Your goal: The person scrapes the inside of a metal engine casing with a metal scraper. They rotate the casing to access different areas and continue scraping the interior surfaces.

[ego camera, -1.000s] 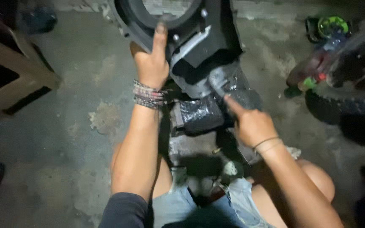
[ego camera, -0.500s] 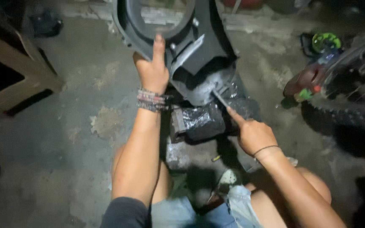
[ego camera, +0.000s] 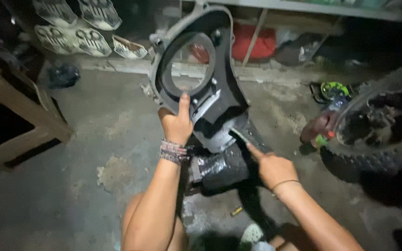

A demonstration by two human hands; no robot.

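Above the concrete floor [ego camera: 94, 139], black engine cover [ego camera: 210, 93], long axis upright, ring end up, gripped by left hand [ego camera: 177, 125], right hand [ego camera: 271, 168] seemingly pinching a thin tool [ego camera: 240, 137].

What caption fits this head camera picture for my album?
Left hand holds up a black engine cover while the right hand pokes a thin tool at its lower edge, beside a tyre.

I see a wooden bench [ego camera: 19, 111] at the left, grilled covers [ego camera: 77, 23] lined up along the far wall, a red container [ego camera: 256, 41] under the shelf [ego camera: 331, 9], and a knobby tyre [ego camera: 378, 139] at the right beside a green-capped tin [ego camera: 334, 89].
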